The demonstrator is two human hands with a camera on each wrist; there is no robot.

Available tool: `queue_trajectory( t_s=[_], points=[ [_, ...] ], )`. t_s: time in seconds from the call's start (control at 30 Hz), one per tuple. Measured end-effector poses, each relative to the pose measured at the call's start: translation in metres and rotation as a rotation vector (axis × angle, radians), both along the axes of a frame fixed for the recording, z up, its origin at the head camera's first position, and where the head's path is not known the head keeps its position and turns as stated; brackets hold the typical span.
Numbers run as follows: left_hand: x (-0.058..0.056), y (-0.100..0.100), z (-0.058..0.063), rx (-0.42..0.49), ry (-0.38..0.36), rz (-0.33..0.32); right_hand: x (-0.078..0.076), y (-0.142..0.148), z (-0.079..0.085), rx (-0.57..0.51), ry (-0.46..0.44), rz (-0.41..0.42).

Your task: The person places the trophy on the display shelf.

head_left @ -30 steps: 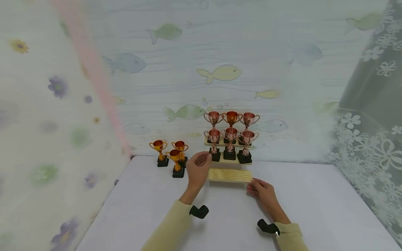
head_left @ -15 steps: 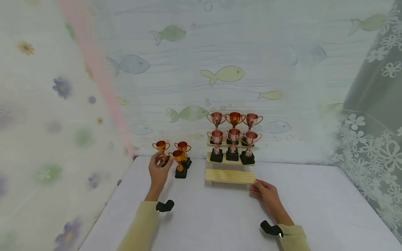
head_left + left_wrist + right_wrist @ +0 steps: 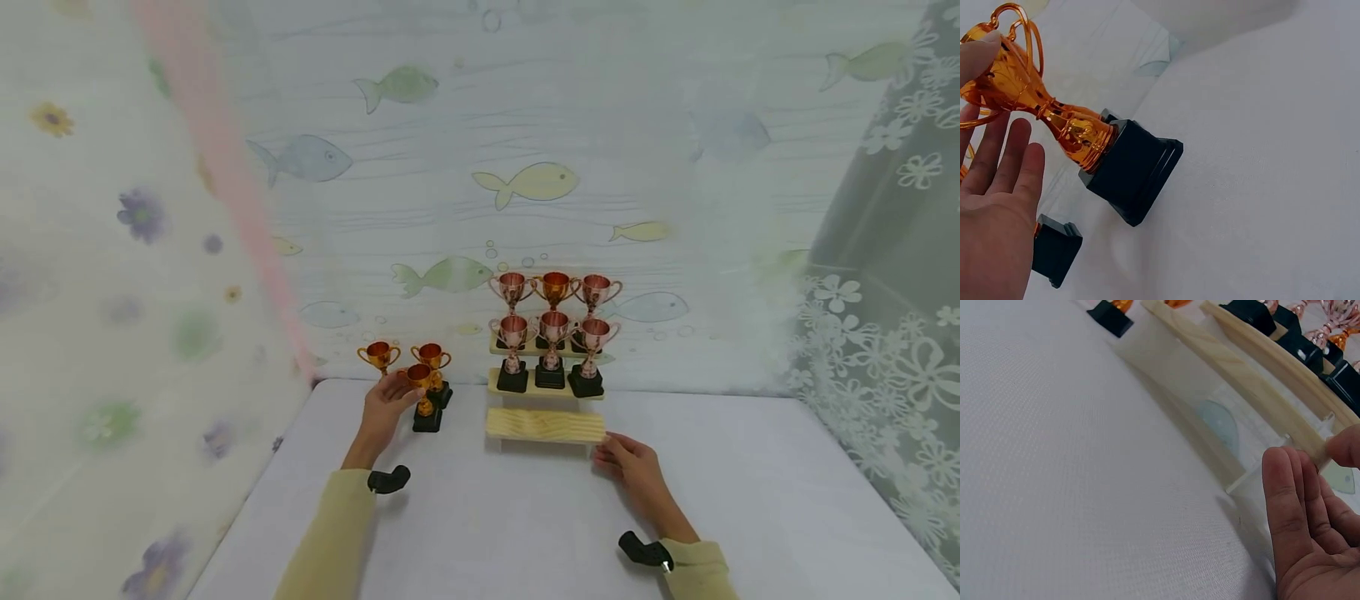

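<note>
On the left of the white table stand three gold trophies with black bases. My left hand point(image 3: 385, 406) is at the front gold trophy point(image 3: 1072, 125), thumb against its cup and the other fingers extended behind it; its base rests on the table. Behind that hand is another gold trophy point(image 3: 378, 354), its lower part hidden. The third gold trophy point(image 3: 431, 357) is just behind the front one. My right hand point(image 3: 633, 471) pinches the right end of the lowest wooden step point(image 3: 545, 425) of a tiered stand, thumb above and fingers below.
Rose-gold trophies point(image 3: 513, 333) stand on the stand's middle step, and more on its top step, with an orange-gold trophy point(image 3: 556, 288) in the top middle. Fish-print fabric point(image 3: 525, 179) hangs behind the table point(image 3: 510, 533). Lace point(image 3: 900, 400) hangs at the right.
My left hand has moved left from beside the stand to the gold trophies, and its thumb has come to the front one's cup. My right hand has kept its place at the step.
</note>
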State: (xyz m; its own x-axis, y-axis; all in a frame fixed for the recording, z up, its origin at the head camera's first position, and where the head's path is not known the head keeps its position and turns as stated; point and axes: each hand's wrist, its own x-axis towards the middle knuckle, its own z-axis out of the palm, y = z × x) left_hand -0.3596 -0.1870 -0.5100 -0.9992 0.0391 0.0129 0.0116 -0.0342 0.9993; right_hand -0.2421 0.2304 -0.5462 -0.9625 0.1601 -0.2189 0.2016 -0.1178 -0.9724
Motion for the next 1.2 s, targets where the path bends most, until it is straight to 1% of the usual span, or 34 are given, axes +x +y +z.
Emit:
queue_trajectory(
  t_s=[0.07, 0.17, 0.27, 0.33, 0.37, 0.47, 0.63, 0.73, 0.97, 1.07, 1.2],
  points=[
    [0.000, 0.000, -0.001, -0.011, -0.001, 0.005, 0.000, -0.001, 0.000, 0.002, -0.004, 0.012],
    [0.004, 0.002, 0.004, -0.035, -0.008, 0.008, -0.001, -0.002, 0.000, 0.000, -0.001, 0.012],
    [0.004, 0.001, 0.005, -0.047, -0.015, 0.014, -0.001, -0.004, 0.002, 0.001, 0.006, 0.011],
    [0.004, 0.000, 0.005, -0.055, -0.013, 0.019, 0.000, -0.005, 0.002, 0.000, 0.009, 0.010],
    [0.002, -0.001, 0.001, -0.059, -0.010, 0.027, 0.000, -0.005, 0.003, 0.001, 0.006, 0.009],
    [0.002, 0.000, -0.002, -0.059, 0.005, 0.041, 0.000, -0.006, 0.002, 0.000, -0.003, 0.005],
    [0.004, 0.002, -0.003, -0.043, 0.009, 0.059, 0.001, -0.006, 0.002, 0.005, -0.017, 0.002],
    [0.005, 0.003, -0.001, -0.033, 0.024, 0.063, 0.001, -0.007, 0.003, 0.009, -0.011, 0.003],
    [0.009, 0.006, 0.013, -0.031, 0.109, 0.031, 0.002, -0.006, 0.004, 0.014, 0.006, 0.003],
    [0.012, 0.008, 0.021, -0.019, 0.134, 0.017, 0.002, -0.006, 0.004, 0.015, 0.003, 0.004],
    [0.018, 0.017, 0.036, -0.020, 0.194, -0.037, 0.003, -0.005, 0.005, 0.013, 0.004, 0.000]
  ],
)
